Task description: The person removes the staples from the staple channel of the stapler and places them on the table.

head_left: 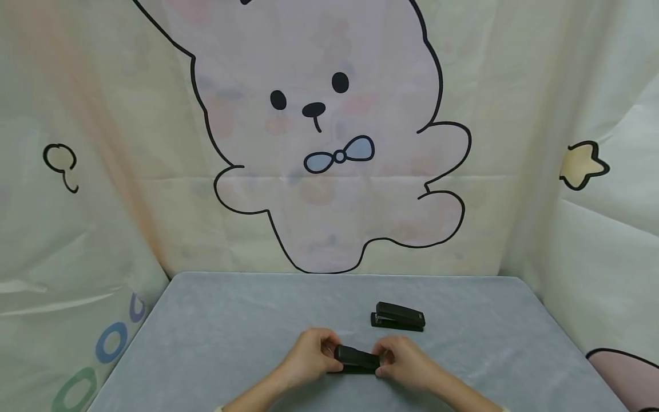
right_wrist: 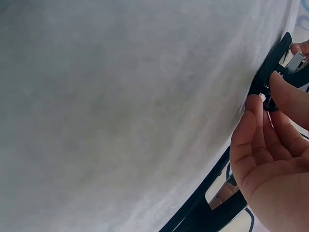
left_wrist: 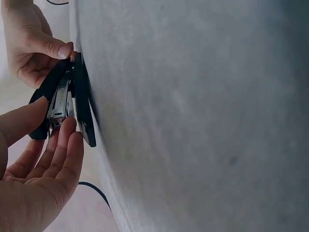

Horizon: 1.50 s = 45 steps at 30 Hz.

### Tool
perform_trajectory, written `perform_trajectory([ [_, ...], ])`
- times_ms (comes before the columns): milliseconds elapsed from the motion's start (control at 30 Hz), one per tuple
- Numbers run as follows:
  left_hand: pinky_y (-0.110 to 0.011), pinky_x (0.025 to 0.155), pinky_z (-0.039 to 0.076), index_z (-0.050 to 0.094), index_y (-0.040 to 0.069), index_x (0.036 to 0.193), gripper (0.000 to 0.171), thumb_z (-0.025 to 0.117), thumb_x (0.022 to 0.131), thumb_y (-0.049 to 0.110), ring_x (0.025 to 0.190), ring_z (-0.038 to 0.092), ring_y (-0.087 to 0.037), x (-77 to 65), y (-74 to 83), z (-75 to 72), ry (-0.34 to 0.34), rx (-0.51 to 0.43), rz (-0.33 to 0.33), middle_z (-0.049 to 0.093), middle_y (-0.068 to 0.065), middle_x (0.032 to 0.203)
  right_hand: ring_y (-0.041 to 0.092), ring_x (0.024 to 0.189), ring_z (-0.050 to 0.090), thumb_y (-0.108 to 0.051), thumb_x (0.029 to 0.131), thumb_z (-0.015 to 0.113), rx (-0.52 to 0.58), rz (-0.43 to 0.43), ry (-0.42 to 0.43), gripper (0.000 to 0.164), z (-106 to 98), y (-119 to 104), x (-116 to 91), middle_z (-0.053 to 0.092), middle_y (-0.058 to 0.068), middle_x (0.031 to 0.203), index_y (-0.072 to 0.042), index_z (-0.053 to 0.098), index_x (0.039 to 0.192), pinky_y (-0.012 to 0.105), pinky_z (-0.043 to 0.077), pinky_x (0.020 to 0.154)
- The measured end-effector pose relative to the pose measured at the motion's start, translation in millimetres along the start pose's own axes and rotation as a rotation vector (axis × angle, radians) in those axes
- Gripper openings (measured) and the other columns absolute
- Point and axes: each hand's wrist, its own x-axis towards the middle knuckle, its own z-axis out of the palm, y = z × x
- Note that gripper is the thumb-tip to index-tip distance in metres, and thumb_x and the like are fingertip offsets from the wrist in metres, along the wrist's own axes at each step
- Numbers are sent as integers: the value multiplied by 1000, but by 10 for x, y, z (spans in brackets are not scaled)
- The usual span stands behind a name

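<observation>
Between my two hands a black stapler [head_left: 357, 359] sits on the grey-blue cloth, its mouth gaping toward the left. My left hand [head_left: 310, 356] grips its front end. In the left wrist view the thumb lies on the upper arm [left_wrist: 48, 89] and the fingertips reach under the silver magazine [left_wrist: 60, 104], inside the gap above the base [left_wrist: 83, 104]. At the hinge end, my right hand [head_left: 404, 360] pinches the stapler between thumb and fingers. A second black stapler [head_left: 399, 316] rests on the cloth just behind and right, touched by neither hand.
The cloth-covered table [head_left: 231, 320] has its far edge close to a hanging curtain [head_left: 329, 217] printed with a cartoon animal. More curtain hangs along the left side [head_left: 67, 246] and the right side [head_left: 607, 257].
</observation>
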Motion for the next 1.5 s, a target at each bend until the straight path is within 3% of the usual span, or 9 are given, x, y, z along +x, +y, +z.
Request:
perform_trajectory([
  [300,-25,59,51,73,4,92,29,85,72,-15,67,61,-13,-1,-45,28,7,4,-3,66,1,76,3,75,59,-24,88,86,30,-7,-5,23,-47,-249,-107,67,-14,95,-18,75,107,24,49,63],
  [500,-26,63,52,74,3,96,35,86,69,-15,71,63,-15,-4,-67,-22,-1,-1,-10,67,-1,80,8,79,60,-22,86,88,-35,11,3,27,-166,-817,-186,68,-8,96,-11,75,106,29,50,68],
  [633,-27,63,52,75,3,102,40,87,68,-14,70,63,-15,-22,-103,-87,3,32,-7,67,-2,83,10,90,63,-23,88,86,-107,-12,17,31,-188,-1043,-180,71,-7,104,-9,74,113,34,53,76],
  [767,-28,63,51,76,3,103,39,85,68,-11,69,61,-12,-37,-153,-136,12,124,10,68,-1,84,9,92,64,-21,88,86,-79,-16,37,30,-160,-1176,-147,71,-8,106,-10,75,113,33,53,78],
  [967,-29,67,50,77,-1,100,33,87,69,-6,72,59,-9,-27,-195,-175,9,239,3,68,1,81,4,91,62,-21,87,87,-81,-52,77,29,-81,-1255,-99,70,-10,104,-14,75,112,30,52,78],
  [1233,-26,60,45,78,-3,96,31,89,67,-6,64,54,-9,-11,-210,-179,-6,228,-16,61,4,70,3,90,62,-19,88,86,-86,-75,97,25,26,-1343,-6,70,-12,102,-14,76,110,30,51,80],
  [1500,-25,54,43,79,2,87,24,90,66,-5,57,51,-7,3,-186,-156,-21,273,-26,58,7,63,6,92,62,-20,89,85,-57,-46,72,24,68,-1397,49,69,-12,103,-16,76,111,31,52,81],
])
